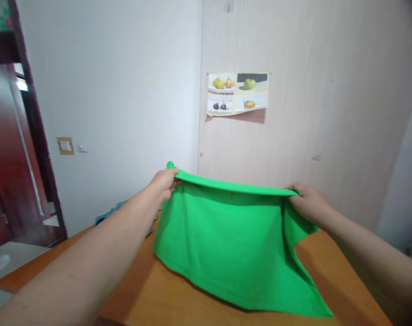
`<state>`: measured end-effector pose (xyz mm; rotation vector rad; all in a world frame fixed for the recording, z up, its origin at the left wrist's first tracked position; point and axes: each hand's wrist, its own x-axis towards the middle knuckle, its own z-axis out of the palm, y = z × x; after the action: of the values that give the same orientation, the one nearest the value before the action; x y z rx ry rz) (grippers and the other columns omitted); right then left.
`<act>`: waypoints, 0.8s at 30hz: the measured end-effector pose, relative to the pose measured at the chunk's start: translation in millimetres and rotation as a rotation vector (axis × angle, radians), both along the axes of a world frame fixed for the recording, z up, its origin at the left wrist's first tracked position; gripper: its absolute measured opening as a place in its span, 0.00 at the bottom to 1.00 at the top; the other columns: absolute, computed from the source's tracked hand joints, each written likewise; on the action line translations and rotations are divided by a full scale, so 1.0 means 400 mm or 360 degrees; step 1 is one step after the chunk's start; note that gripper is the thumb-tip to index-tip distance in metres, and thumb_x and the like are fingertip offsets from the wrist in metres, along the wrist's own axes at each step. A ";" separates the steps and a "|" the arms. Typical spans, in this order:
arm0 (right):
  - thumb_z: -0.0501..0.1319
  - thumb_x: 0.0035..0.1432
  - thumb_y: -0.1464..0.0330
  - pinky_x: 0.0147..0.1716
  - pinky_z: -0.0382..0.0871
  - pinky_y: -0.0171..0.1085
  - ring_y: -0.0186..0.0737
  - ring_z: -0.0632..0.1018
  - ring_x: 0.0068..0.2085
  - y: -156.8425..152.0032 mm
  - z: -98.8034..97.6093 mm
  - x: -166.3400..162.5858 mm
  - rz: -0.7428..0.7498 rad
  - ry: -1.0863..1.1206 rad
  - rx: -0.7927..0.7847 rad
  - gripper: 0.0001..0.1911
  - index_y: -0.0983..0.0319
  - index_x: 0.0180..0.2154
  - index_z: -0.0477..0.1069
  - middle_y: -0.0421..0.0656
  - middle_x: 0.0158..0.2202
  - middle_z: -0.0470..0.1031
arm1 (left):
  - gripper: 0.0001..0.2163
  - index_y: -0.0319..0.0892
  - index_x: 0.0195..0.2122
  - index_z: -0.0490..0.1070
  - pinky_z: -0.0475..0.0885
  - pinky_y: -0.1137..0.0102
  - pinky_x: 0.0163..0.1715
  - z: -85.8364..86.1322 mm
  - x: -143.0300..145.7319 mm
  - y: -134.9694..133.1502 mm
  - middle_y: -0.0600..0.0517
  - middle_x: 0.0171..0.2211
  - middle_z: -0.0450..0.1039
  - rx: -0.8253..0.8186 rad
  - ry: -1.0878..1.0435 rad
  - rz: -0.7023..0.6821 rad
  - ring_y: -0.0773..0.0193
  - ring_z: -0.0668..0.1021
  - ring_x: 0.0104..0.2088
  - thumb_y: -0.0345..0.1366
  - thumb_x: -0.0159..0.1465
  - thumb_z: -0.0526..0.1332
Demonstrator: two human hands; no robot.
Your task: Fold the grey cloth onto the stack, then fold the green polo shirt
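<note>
A bright green cloth (236, 244) hangs stretched between my two hands above a wooden table (178, 299). My left hand (165, 183) pinches its upper left corner, fingers closed on the fabric. My right hand (307, 201) grips the upper right corner, fingers curled around the edge. The top edge of the cloth runs taut between the hands. Its lower part drapes down and lies on the tabletop, spreading toward the front right.
A bluish cloth (113, 213) lies at the table's far left, partly behind my left arm. A pale wall panel carries a fruit picture (237, 93). A dark red door frame (32, 136) stands at left, with a light switch (65, 146) beside it.
</note>
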<state>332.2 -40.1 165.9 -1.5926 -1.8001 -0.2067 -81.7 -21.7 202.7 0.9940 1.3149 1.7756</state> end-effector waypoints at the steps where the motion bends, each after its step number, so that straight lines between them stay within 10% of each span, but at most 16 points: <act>1: 0.55 0.54 0.69 0.32 0.65 0.37 0.45 0.77 0.37 0.030 0.005 -0.001 -0.0058 -0.0058 0.0018 0.15 0.60 0.41 0.77 0.46 0.36 0.80 | 0.07 0.44 0.28 0.69 0.69 0.68 0.34 0.001 0.003 0.022 0.54 0.23 0.74 0.0022 -0.0005 0.0002 0.60 0.77 0.27 0.38 0.56 0.66; 10: 0.53 0.59 0.68 0.37 0.64 0.42 0.51 0.76 0.44 0.068 0.093 0.019 -0.0354 -0.0363 0.0321 0.22 0.60 0.55 0.70 0.53 0.50 0.76 | 0.14 0.43 0.38 0.71 0.71 0.69 0.35 0.050 0.014 0.083 0.51 0.31 0.77 0.0495 0.0012 -0.0090 0.61 0.79 0.33 0.47 0.58 0.66; 13: 0.54 0.56 0.71 0.41 0.66 0.42 0.53 0.75 0.49 0.020 0.005 0.046 -0.0202 -0.0604 0.0461 0.23 0.60 0.54 0.69 0.51 0.51 0.75 | 0.15 0.42 0.37 0.74 0.71 0.69 0.36 -0.065 -0.013 0.023 0.50 0.36 0.79 0.0355 0.0121 -0.0034 0.61 0.79 0.35 0.47 0.54 0.68; 19: 0.55 0.55 0.72 0.46 0.72 0.48 0.53 0.78 0.49 -0.116 -0.320 0.106 0.0315 -0.0840 0.0230 0.24 0.58 0.54 0.71 0.49 0.50 0.77 | 0.18 0.43 0.37 0.79 0.72 0.63 0.48 -0.374 -0.053 -0.196 0.49 0.39 0.82 -0.0114 0.0466 -0.0190 0.53 0.80 0.44 0.52 0.53 0.65; 24: 0.56 0.53 0.73 0.47 0.74 0.47 0.50 0.79 0.49 -0.211 -0.467 0.117 0.0428 -0.0836 0.0037 0.26 0.56 0.53 0.73 0.47 0.51 0.78 | 0.21 0.44 0.42 0.77 0.73 0.61 0.42 -0.513 -0.099 -0.293 0.50 0.36 0.81 -0.0394 0.0992 -0.0124 0.50 0.81 0.40 0.54 0.56 0.60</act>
<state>379.1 -124.4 -21.0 -1.3373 -2.3758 -0.5573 -121.1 -138.9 -2.5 1.4946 1.7858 1.2385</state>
